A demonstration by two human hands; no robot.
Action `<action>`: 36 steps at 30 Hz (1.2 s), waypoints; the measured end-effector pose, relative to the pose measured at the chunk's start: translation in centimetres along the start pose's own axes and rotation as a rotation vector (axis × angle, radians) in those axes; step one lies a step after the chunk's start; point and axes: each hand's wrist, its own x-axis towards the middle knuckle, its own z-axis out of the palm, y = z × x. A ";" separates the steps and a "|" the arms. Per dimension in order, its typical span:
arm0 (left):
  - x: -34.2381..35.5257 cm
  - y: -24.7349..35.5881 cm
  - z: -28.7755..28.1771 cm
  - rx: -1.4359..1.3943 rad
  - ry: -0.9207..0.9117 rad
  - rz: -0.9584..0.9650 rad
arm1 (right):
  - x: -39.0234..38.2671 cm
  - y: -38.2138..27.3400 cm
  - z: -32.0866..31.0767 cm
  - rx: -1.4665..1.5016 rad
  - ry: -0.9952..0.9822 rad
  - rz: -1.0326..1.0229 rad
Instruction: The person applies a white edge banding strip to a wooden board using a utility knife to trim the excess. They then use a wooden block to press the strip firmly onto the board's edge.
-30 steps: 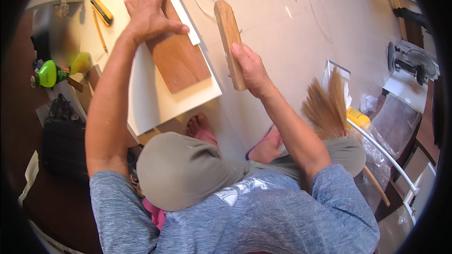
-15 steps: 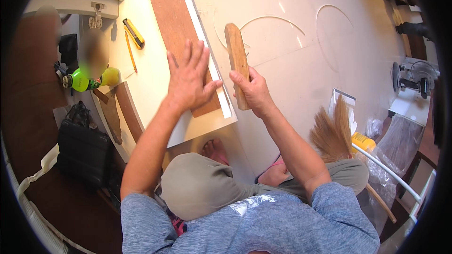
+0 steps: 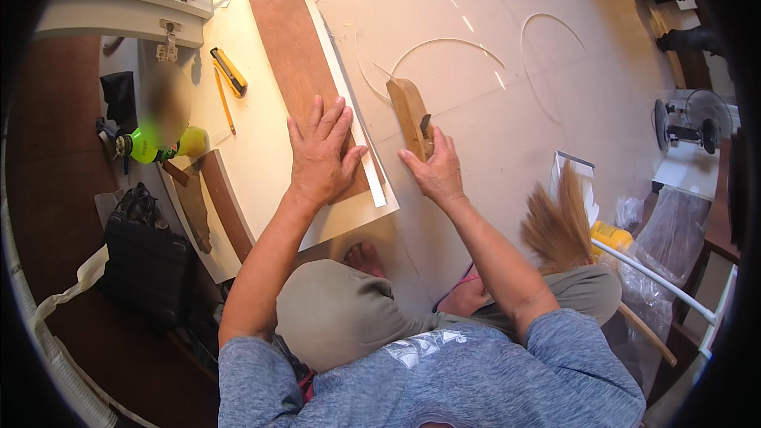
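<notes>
My left hand (image 3: 321,154) presses flat on a reddish-brown wooden board (image 3: 289,40), its fingers spread. The board lies lengthwise on a cream-white panel (image 3: 337,230), with a narrow white strip (image 3: 374,182) along its right edge. To the right of the strip, my right hand (image 3: 436,170) grips the near end of a wooden hand plane (image 3: 406,107). The plane's dark blade shows beside my fingers. Whether the plane rests on the floor or is held just above it, I cannot tell.
A yellow utility knife (image 3: 228,73) and a pencil (image 3: 224,101) lie left of the board. Thin curled strips (image 3: 448,41) are on the pale floor (image 3: 499,127). A broom (image 3: 563,218) and a fan (image 3: 697,123) stand right; a green bottle (image 3: 143,145) and black bag (image 3: 147,250) are left.
My right hand has lowered the hand plane toward me and turned it, so its blade now shows. My left hand has settled onto the board, slightly nearer to me.
</notes>
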 end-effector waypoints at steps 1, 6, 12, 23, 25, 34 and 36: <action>0.0 0.0 0.0 0.000 0.008 0.001 | -0.1 1.7 -0.2 -0.067 0.007 -0.009; -0.1 0.1 0.1 -0.028 0.038 -0.007 | -1.9 8.3 0.2 -0.327 -0.012 -0.096; 0.0 0.3 0.5 -0.090 0.043 -0.017 | -3.2 10.1 0.9 -0.389 0.036 -0.122; 0.1 0.4 0.8 0.075 0.016 0.009 | -3.7 -8.0 -1.0 -0.103 -0.254 -0.022; 0.4 0.4 0.9 0.117 0.045 0.028 | -4.3 -7.0 0.1 0.087 -0.262 0.100; 5.4 -2.6 0.7 0.164 0.085 0.012 | -7.4 -6.5 -3.3 0.488 -0.563 0.475; 6.8 -3.9 0.7 0.198 0.044 -0.010 | -8.5 -6.0 -3.5 0.506 -0.580 0.510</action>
